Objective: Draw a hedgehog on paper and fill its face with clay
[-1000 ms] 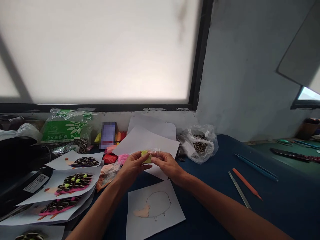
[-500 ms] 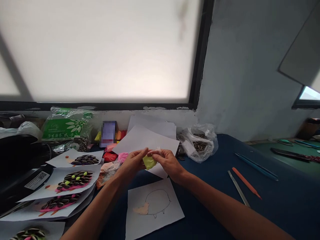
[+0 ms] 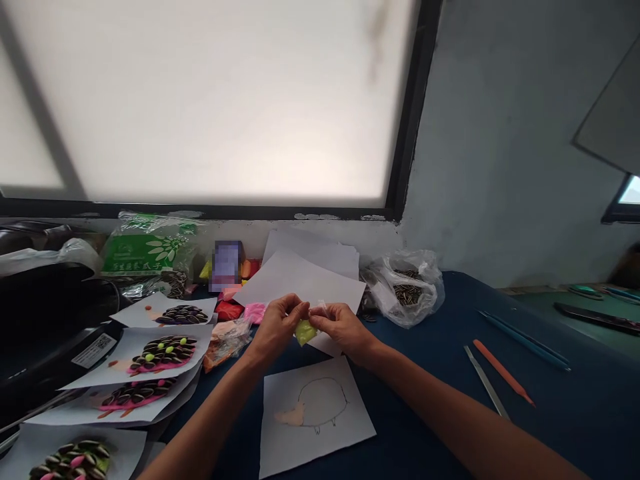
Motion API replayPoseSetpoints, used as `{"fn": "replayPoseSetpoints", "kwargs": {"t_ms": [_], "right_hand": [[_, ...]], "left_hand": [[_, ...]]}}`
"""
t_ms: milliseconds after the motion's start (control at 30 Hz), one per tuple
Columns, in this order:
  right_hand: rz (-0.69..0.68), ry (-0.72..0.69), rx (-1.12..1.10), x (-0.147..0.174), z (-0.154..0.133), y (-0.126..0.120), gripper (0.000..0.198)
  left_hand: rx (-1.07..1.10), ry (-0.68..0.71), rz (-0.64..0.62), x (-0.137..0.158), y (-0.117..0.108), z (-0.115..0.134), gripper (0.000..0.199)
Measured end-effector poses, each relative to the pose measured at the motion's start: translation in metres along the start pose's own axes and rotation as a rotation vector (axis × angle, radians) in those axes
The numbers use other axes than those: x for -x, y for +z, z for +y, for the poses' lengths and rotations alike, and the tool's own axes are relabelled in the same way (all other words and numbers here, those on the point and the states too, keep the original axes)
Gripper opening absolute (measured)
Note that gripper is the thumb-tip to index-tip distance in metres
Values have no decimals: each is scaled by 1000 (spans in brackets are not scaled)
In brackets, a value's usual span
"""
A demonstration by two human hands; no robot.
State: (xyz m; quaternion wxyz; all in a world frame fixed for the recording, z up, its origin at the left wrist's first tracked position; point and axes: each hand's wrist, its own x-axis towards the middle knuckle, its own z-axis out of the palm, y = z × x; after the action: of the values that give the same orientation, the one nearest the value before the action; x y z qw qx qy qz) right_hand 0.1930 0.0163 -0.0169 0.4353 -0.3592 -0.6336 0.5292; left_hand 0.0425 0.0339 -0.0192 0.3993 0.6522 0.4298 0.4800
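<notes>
Between my two hands is a small clear packet of yellow-green modelling clay (image 3: 306, 332). My left hand (image 3: 281, 323) pinches its upper edge from the left, thumb against fingers. My right hand (image 3: 340, 327) pinches the same edge from the right, with a bit of clear plastic rising behind the fingers. Below them on the blue table lies a white sheet with a hedgehog drawing (image 3: 320, 417). Its snout is filled with peach clay (image 3: 293, 415), while the round body is only an outline.
Hedgehog pictures with sunflower seeds (image 3: 165, 357) are stacked at left, near clay packets (image 3: 230, 311) and a green seed bag (image 3: 145, 250). Blank paper (image 3: 305, 277) and an open bag of seeds (image 3: 407, 290) lie behind. An orange tool (image 3: 503, 372), a metal blade (image 3: 485, 380) and blue tweezers (image 3: 525, 340) lie right.
My hands have turned and drawn closer together at the top of the yellow-green packet, which now hangs lower between the fingers. The whole view has shifted slightly.
</notes>
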Motion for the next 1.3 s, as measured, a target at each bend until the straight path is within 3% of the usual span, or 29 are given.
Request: {"fn": "replayPoseSetpoints", "kwargs": {"t_ms": [400,767,1033,1200,1300], "right_hand": [[7,29,-29,-3,4,2,17],[-66,57,-11,1,-15,0,25],[15,9,-53,0,-6,7,13],[-23,19,-66,3,-11,7,10],[-57,23,-82,5,-14,6,18]], "left_hand": [[190,-93,-16,5,-4,4,44],[311,-153,-195,1,-17,4,43],[526,-211,-54,1,-8,0,38],[580,-226,-60,3,-8,5,38],[620,-264,-68,6,-5,9,38]]}}
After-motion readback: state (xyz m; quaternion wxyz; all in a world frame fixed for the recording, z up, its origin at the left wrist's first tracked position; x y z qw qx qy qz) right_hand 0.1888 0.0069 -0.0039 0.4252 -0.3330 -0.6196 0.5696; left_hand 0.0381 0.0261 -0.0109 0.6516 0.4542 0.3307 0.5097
